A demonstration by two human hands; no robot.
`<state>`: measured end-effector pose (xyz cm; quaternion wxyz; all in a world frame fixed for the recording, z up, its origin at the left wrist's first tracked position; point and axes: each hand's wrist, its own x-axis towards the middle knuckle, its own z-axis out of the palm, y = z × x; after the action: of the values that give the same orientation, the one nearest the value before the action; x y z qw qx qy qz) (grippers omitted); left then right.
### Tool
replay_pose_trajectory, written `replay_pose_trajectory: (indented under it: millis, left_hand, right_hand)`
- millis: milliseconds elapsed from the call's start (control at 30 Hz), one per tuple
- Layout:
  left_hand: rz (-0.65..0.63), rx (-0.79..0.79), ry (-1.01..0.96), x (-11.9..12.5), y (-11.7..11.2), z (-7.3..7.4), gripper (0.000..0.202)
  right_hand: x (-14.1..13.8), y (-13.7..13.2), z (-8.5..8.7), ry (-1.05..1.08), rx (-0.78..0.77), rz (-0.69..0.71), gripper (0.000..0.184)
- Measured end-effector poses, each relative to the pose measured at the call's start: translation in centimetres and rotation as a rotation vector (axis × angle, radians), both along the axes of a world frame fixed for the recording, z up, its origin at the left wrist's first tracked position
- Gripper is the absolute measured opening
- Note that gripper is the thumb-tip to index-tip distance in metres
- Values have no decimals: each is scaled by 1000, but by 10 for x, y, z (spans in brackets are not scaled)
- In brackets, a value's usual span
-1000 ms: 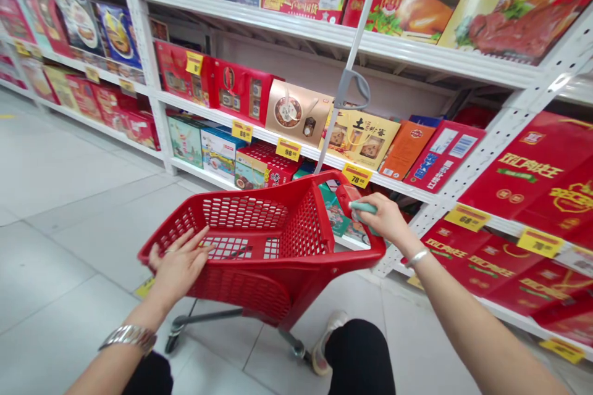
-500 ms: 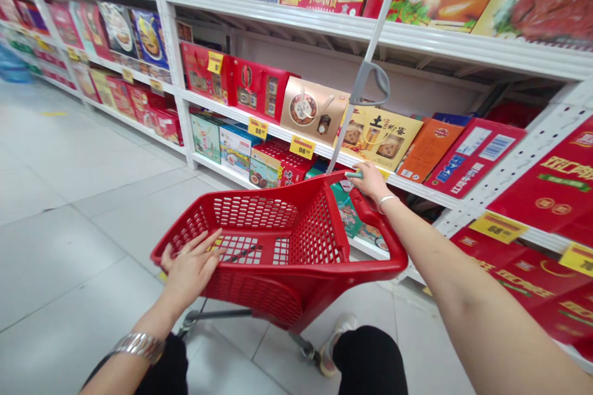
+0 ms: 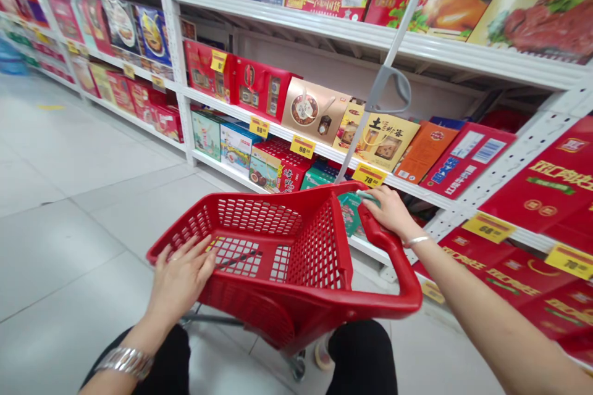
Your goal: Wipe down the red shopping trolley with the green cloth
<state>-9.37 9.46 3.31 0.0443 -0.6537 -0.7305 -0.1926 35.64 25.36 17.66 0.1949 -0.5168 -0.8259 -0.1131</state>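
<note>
A red plastic shopping basket on wheels (image 3: 259,196) stands in front of me, with mesh walls and a long handle. My left hand (image 3: 180,278) lies flat on its near left rim, fingers spread and holding nothing. My right hand (image 3: 391,213) is closed around a teal grip (image 3: 368,197) at the far end of the handle. A grey looped handle on a thin pole (image 3: 388,89) rises from the basket's far corner. The basket's inside looks bare, and its lower frame is partly hidden by the basket body.
White metal shelves (image 3: 324,154) on the right hold red and gold gift boxes with yellow price tags (image 3: 302,147). A pale tiled floor (image 3: 78,228) runs along the aisle to the left. My black-trousered legs (image 3: 361,358) stand below the basket.
The shelves have shifted slightly right in view as my view turned. My right hand has moved down and right from its position half a second ago, still on the teal grip.
</note>
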Motion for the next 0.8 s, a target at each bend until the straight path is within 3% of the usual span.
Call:
replay_pose_trajectory:
  millis: [133,233,333,400,500,633,733,800]
  left_hand:
    - [-94,-60,10,-10,6,3,50]
    - [-25,-34,-26,-10,14,10,51]
    - [113,61,-115,7,15,18,54]
    - [112,147,-186,32,6,23,55]
    - [-95,248,-271,81,-24,36,55]
    - [-433,357,-223,143,-82,67,60]
    - [-555,402,-111,163,-111,86,77]
    - [-519,403,-49,161,-118,92,86]
  right_hand:
    - [12,-34,-5,34,50,-40,29]
    - [16,-60,-7,80,61,-36,26]
    - [10,-89,-9,152,93,-27,26]
    - [2,-107,-9,187,114,-35,27]
    - [-10,-129,-8,211,115,-31,27]
    - [-25,-154,-5,234,126,5,24]
    - [-47,-182,-2,222,144,42,22]
    - [-68,-206,1,207,143,102,20]
